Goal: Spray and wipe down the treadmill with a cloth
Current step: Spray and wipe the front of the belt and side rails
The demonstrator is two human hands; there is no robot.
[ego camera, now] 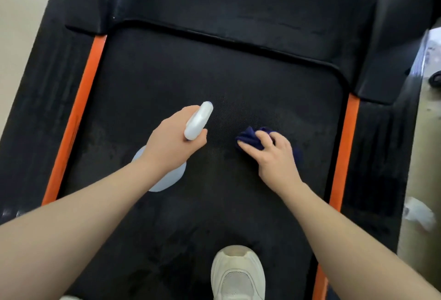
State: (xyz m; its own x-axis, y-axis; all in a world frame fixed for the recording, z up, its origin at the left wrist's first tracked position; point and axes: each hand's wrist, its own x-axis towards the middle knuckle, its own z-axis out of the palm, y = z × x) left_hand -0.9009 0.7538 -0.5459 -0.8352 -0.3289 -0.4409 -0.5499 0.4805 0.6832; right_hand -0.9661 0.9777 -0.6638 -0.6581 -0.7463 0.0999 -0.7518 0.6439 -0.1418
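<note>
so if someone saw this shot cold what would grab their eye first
Probably the two bare arms reaching down over the black treadmill belt: the left hand grips a white spray bottle at centre, and the right hand presses a bunched dark blue cloth onto the belt beside it. Next come the bright orange strips along both belt edges and a white shoe standing on the belt at the bottom.

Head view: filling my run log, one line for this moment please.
left hand: grips spray bottle | right hand: presses cloth on treadmill belt
</note>
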